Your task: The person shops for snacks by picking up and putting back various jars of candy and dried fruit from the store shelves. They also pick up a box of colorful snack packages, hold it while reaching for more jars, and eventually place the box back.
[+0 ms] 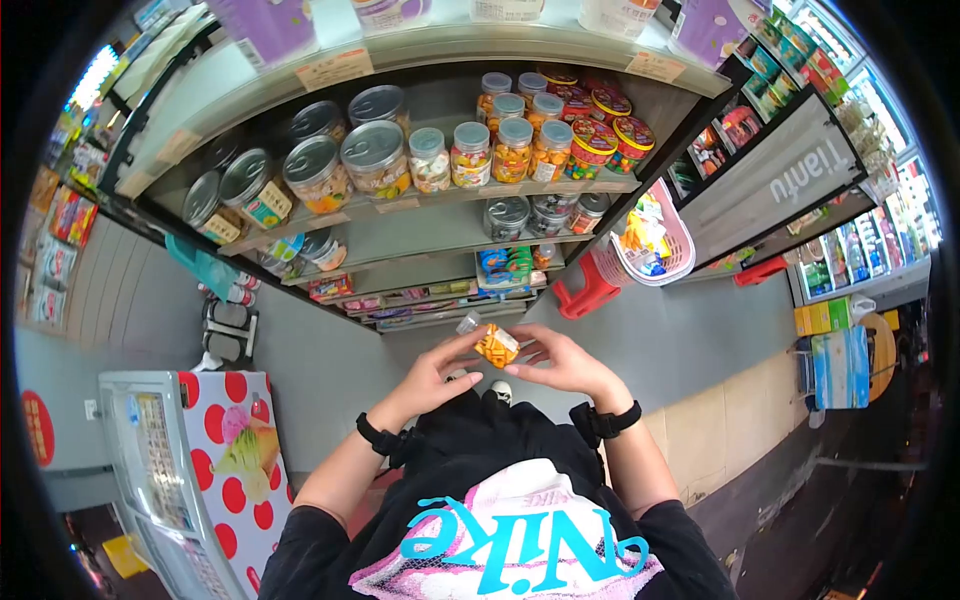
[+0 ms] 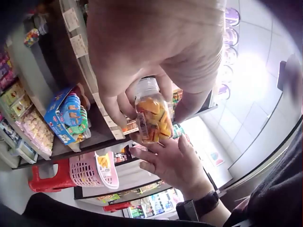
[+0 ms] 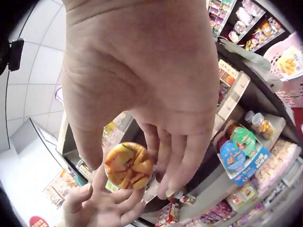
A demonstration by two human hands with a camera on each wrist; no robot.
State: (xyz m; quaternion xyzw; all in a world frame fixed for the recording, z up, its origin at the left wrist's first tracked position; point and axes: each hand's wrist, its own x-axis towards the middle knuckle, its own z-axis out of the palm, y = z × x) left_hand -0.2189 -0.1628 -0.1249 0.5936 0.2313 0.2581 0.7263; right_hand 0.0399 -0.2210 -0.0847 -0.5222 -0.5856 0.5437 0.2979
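between the hands is a clear jar of orange-yellow pieces. the left hand is half open, fingers bent behind the jar, whether gripping i cannot tell; the right hand is loosely open by the base. the right wrist view shows that base, the left its lid. right of both stand a pink basket of packets and a "tianfu" sign.

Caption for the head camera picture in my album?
A little jar between the left hand and right hand, before stocked shelves.
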